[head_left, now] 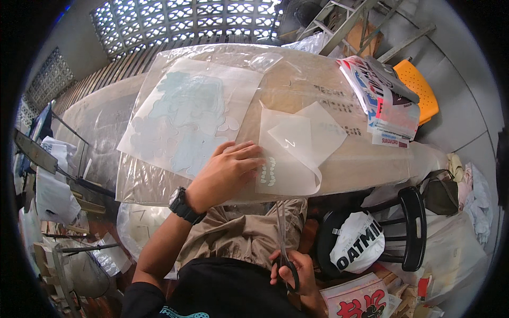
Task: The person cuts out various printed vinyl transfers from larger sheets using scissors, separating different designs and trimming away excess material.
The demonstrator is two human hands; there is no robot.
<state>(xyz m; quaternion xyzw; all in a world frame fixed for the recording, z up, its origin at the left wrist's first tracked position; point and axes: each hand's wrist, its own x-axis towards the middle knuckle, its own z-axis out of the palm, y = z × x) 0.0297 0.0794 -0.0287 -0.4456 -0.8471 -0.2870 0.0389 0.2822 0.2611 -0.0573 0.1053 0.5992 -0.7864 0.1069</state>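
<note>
My left hand (228,172), with a dark watch (184,205) at its wrist, lies palm down on the plastic-covered table. Its fingers are stretched out and reach the left edge of a translucent sheet (294,175) carrying small pale tooth-like shapes (268,172). That sheet overlaps a second translucent piece (318,132), and a corner near me curls up. Close to my lap, my right hand (299,273) grips a pair of scissors (281,228) by its black handles, blades pointing toward the table edge. Left of the translucent sheet is a large white sheet (244,85) with pale blue cut shapes (188,106).
Newspapers and printed bags (384,100) are stacked at the table's right end, beside an orange chair (416,87). A black chair (413,228) with a white printed cloth (358,241) stands at my right. A ladder (339,24) is behind the table; clutter hangs at left.
</note>
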